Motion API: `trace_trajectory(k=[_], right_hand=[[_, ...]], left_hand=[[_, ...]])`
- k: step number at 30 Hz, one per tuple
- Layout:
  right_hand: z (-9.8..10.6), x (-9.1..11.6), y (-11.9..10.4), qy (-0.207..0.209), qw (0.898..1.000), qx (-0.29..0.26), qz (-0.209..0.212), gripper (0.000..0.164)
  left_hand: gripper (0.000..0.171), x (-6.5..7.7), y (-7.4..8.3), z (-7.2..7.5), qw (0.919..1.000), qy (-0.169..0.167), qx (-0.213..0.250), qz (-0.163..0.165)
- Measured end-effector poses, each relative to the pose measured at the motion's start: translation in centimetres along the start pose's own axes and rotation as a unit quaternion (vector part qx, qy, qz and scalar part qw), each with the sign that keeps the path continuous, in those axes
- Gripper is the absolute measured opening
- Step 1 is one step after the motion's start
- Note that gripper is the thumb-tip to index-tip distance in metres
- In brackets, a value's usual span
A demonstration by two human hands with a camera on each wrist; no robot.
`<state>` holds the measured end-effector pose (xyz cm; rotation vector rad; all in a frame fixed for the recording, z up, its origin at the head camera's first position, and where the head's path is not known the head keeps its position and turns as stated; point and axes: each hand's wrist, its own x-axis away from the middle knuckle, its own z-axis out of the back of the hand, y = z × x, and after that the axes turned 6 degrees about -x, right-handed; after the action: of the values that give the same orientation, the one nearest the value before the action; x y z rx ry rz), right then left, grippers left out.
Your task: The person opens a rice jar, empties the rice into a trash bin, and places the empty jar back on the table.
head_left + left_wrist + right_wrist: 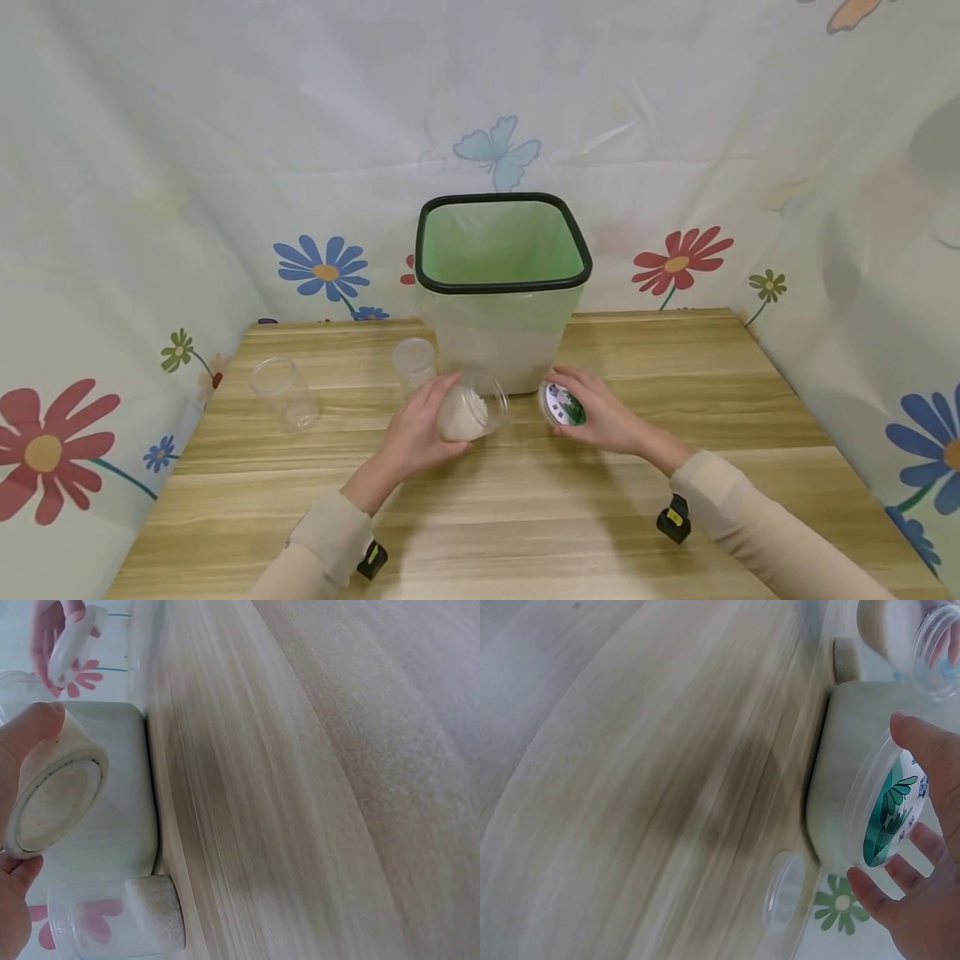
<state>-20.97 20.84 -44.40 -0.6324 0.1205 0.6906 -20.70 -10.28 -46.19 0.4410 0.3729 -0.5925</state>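
My left hand [423,425] grips a clear plastic jar [459,415] that holds white, grainy-looking stuff. The jar is tilted, with its mouth towards the right; its base [60,806] faces the left wrist camera. In my right hand [600,412] is a round lid [562,405] with a white and green printed label, pinched by the rim between thumb and fingers. The lid and jar are apart, both in front of the bin. A second clear jar [414,362] stands left of the bin, with pale contents [156,913] in its bottom.
Behind both hands stands a pale green bin [498,333] with a black rim. Another clear jar [285,392] is at the table's left. A clear round lid [784,891] lies on the wooden table [517,517]. Flower-patterned cloth [360,108] hangs around the table.
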Motion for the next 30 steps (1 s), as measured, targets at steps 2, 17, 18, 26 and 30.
trace_trajectory(k=[2, 17, 18, 26, 30], right_hand=[[-0.1, 0.2, 0.5, 0.0, 1.0, 0.002, -0.011, 0.073], [0.6, 1.1, 4.0, 0.0, 0.997, 0.013, -0.077, 0.07], [0.7, 1.1, 4.3, 0.003, 0.997, 0.016, -0.075, 0.07], [1.2, 1.5, 6.2, 0.006, 0.996, 0.027, -0.087, 0.069], [1.5, 1.7, 6.8, 0.002, 0.993, 0.02, -0.118, 0.069]], left_hand=[[0.099, 0.1, 0.0, 0.0, 1.0, 0.002, 0.0, -0.001], [0.099, 0.4, -0.1, 0.1, 0.9998, 0.014, 0.011, -0.001], [0.099, 0.5, 0.0, 0.1, 0.9998, 0.015, 0.012, -0.001], [0.098, 0.6, -0.1, 0.0, 0.9998, 0.017, 0.0, -0.013], [0.098, 0.6, -0.1, 0.0, 0.9998, 0.012, -0.001, -0.015]])
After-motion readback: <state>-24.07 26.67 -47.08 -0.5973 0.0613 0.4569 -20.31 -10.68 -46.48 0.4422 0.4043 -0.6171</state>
